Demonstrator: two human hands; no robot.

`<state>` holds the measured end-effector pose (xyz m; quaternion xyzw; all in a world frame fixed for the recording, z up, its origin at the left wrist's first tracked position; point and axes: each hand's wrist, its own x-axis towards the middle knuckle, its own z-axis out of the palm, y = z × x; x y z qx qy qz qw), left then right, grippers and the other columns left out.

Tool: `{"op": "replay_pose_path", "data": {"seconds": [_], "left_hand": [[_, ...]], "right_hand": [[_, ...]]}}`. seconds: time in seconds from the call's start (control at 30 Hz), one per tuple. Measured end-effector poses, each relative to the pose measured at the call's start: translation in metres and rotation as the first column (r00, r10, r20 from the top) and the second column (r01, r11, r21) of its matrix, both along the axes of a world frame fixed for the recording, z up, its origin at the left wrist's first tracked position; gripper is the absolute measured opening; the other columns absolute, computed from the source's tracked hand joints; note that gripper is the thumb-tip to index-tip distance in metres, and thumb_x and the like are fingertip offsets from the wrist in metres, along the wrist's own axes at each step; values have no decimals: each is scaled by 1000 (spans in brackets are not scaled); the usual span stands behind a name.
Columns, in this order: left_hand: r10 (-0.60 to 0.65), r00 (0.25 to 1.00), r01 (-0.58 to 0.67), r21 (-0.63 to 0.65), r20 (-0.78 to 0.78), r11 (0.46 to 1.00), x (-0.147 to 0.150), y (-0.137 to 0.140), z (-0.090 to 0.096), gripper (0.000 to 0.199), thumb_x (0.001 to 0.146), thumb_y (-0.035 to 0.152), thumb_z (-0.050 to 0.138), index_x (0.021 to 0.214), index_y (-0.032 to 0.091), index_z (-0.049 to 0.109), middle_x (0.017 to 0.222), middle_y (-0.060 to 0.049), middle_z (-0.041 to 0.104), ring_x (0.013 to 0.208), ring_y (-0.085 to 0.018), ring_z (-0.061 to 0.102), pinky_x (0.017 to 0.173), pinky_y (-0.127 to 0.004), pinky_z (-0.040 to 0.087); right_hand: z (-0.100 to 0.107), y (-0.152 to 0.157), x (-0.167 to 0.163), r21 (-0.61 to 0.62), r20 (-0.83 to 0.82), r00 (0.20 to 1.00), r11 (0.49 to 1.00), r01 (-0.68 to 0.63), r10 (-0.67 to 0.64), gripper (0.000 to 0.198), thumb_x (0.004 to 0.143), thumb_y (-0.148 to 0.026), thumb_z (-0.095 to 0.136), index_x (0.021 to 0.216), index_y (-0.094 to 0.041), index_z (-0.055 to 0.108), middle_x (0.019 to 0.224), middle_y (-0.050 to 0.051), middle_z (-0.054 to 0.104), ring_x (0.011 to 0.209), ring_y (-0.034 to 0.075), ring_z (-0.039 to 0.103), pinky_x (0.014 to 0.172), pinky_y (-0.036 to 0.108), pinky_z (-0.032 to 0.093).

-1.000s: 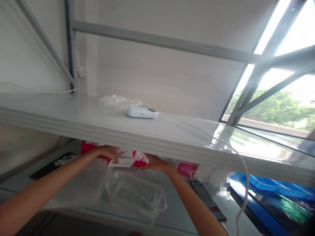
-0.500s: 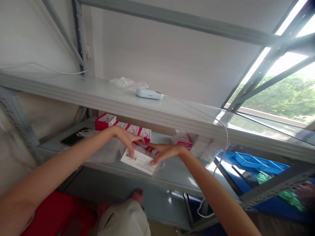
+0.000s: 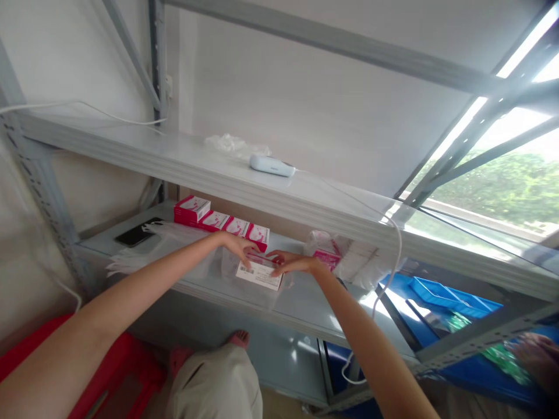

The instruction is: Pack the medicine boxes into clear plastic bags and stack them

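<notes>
Between my two hands is a small white and red carton [image 3: 259,276], its printed white side with a barcode facing me. My left hand [image 3: 239,247] grips its left end, fingers over the top and thumb on the white face. On the right end, my right hand [image 3: 293,263] holds it the same way. A clear plastic bag [image 3: 229,265] lies around and under the carton; whether the carton is inside it I cannot tell. Just behind my left hand stands a row of red and white cartons [image 3: 236,226] on the lower shelf.
Flat plastic bags [image 3: 174,247] and a black phone [image 3: 136,234] lie to the left. Bagged pink cartons [image 3: 326,256] sit on the right. Above, the upper shelf [image 3: 218,174] carries a pale blue device [image 3: 271,166] with a white cable. A red stool [image 3: 126,364] stands below.
The carton has tilted upright and moved slightly away from me, with both hands still on it. My view has shifted, showing more of the shelf's left side.
</notes>
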<state>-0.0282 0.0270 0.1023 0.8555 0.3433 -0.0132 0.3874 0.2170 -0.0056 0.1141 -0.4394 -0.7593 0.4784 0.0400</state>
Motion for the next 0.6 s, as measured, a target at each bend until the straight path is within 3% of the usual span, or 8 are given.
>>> {"op": "replay_pose_path", "data": {"seconds": [0.13, 0.23, 0.37, 0.43, 0.5, 0.6], "left_hand": [[63, 997, -75, 277, 54, 958, -5, -9, -18, 60, 77, 37, 65, 132, 16, 50, 137, -12, 53, 123, -26, 51, 100, -32, 39], [217, 976, -198, 520, 25, 831, -8, -22, -30, 59, 81, 33, 64, 135, 18, 47, 135, -14, 54, 121, -29, 52, 95, -35, 41], [295, 949, -132, 715, -108, 687, -12, -37, -39, 62, 78, 23, 68, 136, 16, 47, 111, -15, 67, 100, -29, 63, 85, -33, 44], [310, 939, -96, 755, -147, 649, -12, -39, -41, 47, 79, 16, 65, 125, 13, 57, 97, -14, 71, 89, -27, 65, 80, -32, 44], [320, 935, -84, 777, -156, 624, -12, -40, -44, 25, 77, 10, 63, 102, 12, 68, 84, -13, 71, 80, -26, 66, 78, -33, 43], [268, 958, -78, 799, -105, 596, -11, -41, -47, 7, 70, 6, 68, 70, 13, 67, 72, -11, 69, 77, -26, 65, 83, -37, 41]], "right_hand": [[-11, 4, -3, 63, -74, 994, 994, 88, -83, 48, 59, -24, 78, 106, -22, 64, 105, 9, 67, 93, 28, 61, 65, 32, 50], [-27, 12, -4, 65, -155, 970, 978, 200, -188, 43, 60, -26, 78, 100, -22, 63, 100, 9, 66, 88, 26, 61, 62, 31, 49], [-54, 26, -4, 85, -226, 945, 961, 262, -238, 50, 58, -29, 79, 102, -19, 60, 93, 7, 66, 83, 24, 62, 63, 31, 49], [-64, 30, -5, 135, -220, 946, 953, 272, -239, 52, 55, -29, 81, 101, -19, 60, 91, 6, 66, 84, 25, 61, 67, 34, 49], [-71, 33, -9, 200, -206, 945, 934, 296, -255, 55, 51, -28, 83, 101, -19, 61, 92, 6, 66, 88, 27, 61, 74, 38, 49], [-82, 34, -20, 278, -226, 932, 898, 342, -285, 64, 49, -26, 83, 108, -18, 60, 102, 10, 65, 98, 31, 59, 86, 43, 46]]}}
